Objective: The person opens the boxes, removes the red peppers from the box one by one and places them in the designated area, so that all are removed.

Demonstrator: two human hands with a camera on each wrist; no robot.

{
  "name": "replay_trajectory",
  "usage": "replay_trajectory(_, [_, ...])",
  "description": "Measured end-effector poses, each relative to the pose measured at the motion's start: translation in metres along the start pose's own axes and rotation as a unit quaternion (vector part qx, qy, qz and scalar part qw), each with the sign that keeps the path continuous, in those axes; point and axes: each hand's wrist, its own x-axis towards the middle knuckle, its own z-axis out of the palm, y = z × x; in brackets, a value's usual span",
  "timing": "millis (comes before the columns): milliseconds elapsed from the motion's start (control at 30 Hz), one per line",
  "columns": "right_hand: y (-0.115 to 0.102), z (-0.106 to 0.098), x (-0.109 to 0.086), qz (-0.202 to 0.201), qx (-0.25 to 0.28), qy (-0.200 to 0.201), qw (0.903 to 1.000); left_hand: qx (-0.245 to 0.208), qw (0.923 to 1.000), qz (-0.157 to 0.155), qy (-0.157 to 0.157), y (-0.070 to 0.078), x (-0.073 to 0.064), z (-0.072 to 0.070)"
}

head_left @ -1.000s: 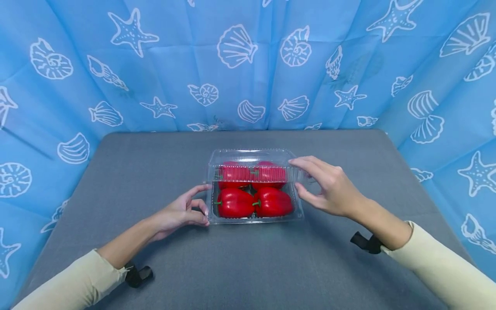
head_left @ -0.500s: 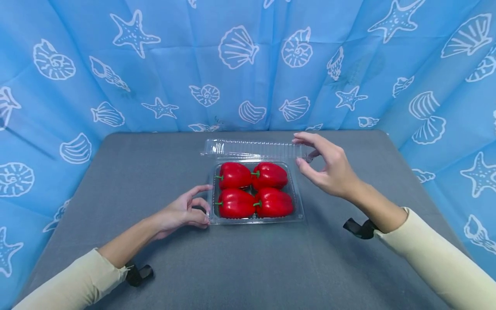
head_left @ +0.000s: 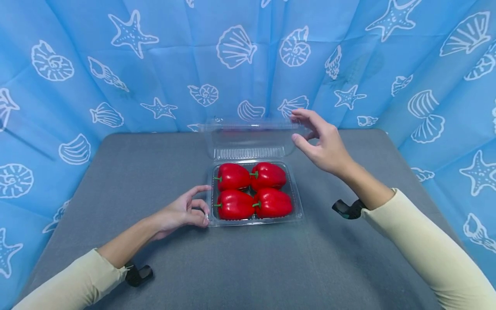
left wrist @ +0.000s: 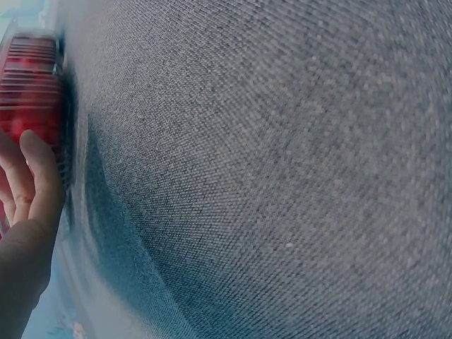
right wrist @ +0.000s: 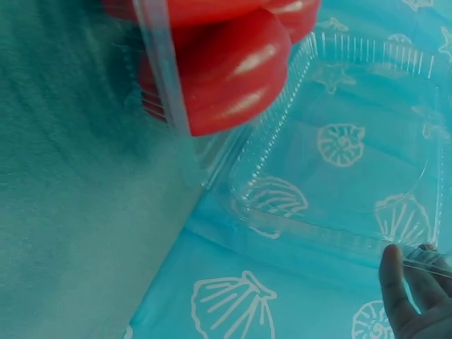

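Observation:
A clear plastic clamshell container (head_left: pixel 299 214) lies open on the table, with several red bell peppers (head_left: pixel 273 202) with green stems in its base. Hinged along the far side, its clear lid (head_left: pixel 248 140) stands raised and tilted back. My right hand (head_left: pixel 323 144) pinches the lid's right edge between thumb and fingers; the right wrist view shows the lid (right wrist: pixel 339 145) with thumb and fingertips at its rim. At the base's left side, my left hand (head_left: pixel 180 213) holds the rim near the front corner, thumb lowest. In the left wrist view its fingers lie against the container wall (left wrist: pixel 32 78).
The grey cloth-covered table (head_left: pixel 248 262) extends around the container. Behind and at both sides hangs a blue curtain (head_left: pixel 162 73) printed with white shells and starfish. Black straps with small mounts (head_left: pixel 137 275) sit at both wrists.
My right hand has moved up and away, swinging the lid from over the peppers to a raised, back-tilted position. The left hand and the base have stayed in place.

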Motion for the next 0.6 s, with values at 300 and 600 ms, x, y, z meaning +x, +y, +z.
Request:
replay_trajectory(300, [0.011, 0.000, 0.024, 0.125, 0.150, -0.033, 0.9802, 0.006, 1.0000, -0.007, 0.003, -0.001, 0.001, 0.000])
replay_trajectory(600, [0.032, 0.008, 0.035, 0.219, 0.211, -0.019, 0.9526, 0.006, 1.0000, -0.004, -0.005, -0.002, 0.000, 0.000])
